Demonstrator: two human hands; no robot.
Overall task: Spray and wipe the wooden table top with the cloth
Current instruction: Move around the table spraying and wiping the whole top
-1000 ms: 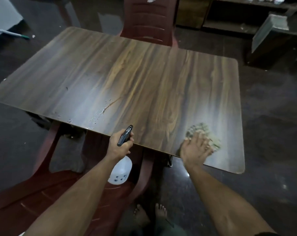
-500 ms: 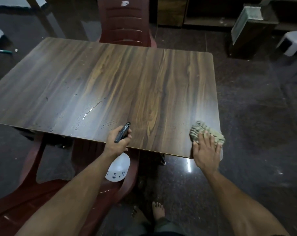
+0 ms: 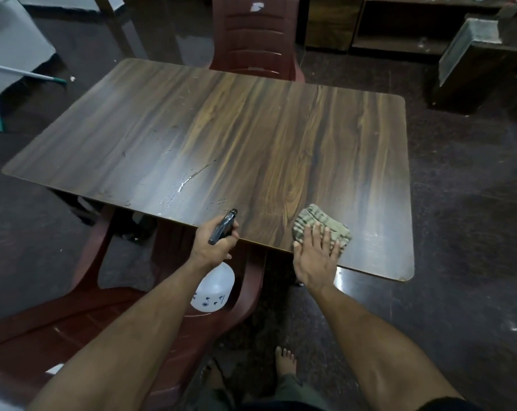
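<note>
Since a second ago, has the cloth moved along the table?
Yes. The cloth, under the right hand, slid left along the near edge of the table, away from the near right corner and toward the spray bottle.

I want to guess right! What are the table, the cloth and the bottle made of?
Table: looks like smooth wood-grain laminate, slightly glossy; streaky brown grain, thin pale edge, droplets sitting on top. Could be real wood.
Cloth: soft woven fabric, striped greenish-beige, bunched under the right hand.
Bottle: cloudy white plastic with a dark plastic trigger head, gripped by the left hand.
</note>
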